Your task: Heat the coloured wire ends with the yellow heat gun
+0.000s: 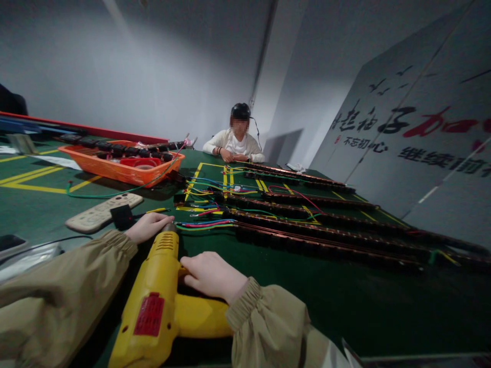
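A yellow heat gun point(155, 286) lies on its side in front of me, its metal nozzle pointing away and its handle reaching right beneath my sleeve. My right hand point(213, 275) is closed, fingertips curled at the trigger side of the gun. Just beyond the nozzle, my left hand point(149, 226) is closed in a pinch where the ends of several coloured wires point(205, 224) meet its fingertips. Those wires run right into a long dark strip with copper-coloured edges point(307, 248). The nozzle tip nearly touches the left fingers, and the exact grip there is partly hidden.
More long strips point(291, 209) with loose leads lie across the green table point(307, 306). On the left are an orange basket point(126, 171) holding dark parts, a beige remote-like power strip point(102, 212) and a small black block point(121, 216). Opposite sits another person point(238, 140).
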Available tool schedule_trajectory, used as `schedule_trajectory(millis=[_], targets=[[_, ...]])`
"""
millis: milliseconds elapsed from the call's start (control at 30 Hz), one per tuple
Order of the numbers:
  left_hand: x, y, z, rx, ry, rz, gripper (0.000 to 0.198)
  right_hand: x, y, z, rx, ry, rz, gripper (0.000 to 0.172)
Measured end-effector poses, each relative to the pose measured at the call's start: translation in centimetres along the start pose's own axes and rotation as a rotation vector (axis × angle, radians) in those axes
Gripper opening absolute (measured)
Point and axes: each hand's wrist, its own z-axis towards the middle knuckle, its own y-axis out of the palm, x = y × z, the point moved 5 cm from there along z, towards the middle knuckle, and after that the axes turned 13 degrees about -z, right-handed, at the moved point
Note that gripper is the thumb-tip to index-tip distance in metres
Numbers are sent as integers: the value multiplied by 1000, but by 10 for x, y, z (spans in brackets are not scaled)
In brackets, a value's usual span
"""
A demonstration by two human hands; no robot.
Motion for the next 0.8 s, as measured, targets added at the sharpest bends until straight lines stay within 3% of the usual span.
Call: schedule_trajectory(millis=[233, 433, 800], targets=[[0, -1, -2, 5, 68, 13, 60, 6, 4, -12, 27, -3, 59, 39], [1, 0, -1, -32, 66, 58, 56, 28, 9, -41, 34, 34, 122, 36], [-4, 2, -2, -55, -9, 45, 57, 73, 16, -102, -46, 286, 252, 34]])
